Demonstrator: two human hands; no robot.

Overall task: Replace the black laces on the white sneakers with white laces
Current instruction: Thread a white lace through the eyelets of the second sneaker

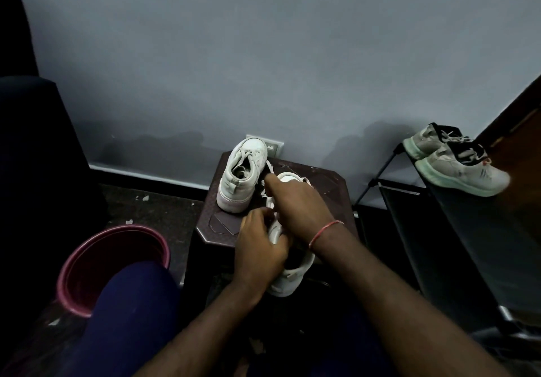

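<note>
Two white sneakers are on a dark brown stool [328, 183]. The far sneaker [243, 172] stands at the back left with white laces through its eyelets. The near sneaker [288, 274] lies under both hands, its heel toward me. My left hand [259, 248] grips the near sneaker's side by the tongue. My right hand [298, 201], with a red thread at the wrist, reaches over the shoe and pinches a white lace [268, 192] near the eyelets. No black lace is plainly visible.
A maroon bucket [87, 259] stands on the floor at the left beside my blue-trousered knee [131, 303]. A black shoe rack [439, 230] at the right carries a worn grey pair of sneakers [456, 160]. The grey wall is close behind the stool.
</note>
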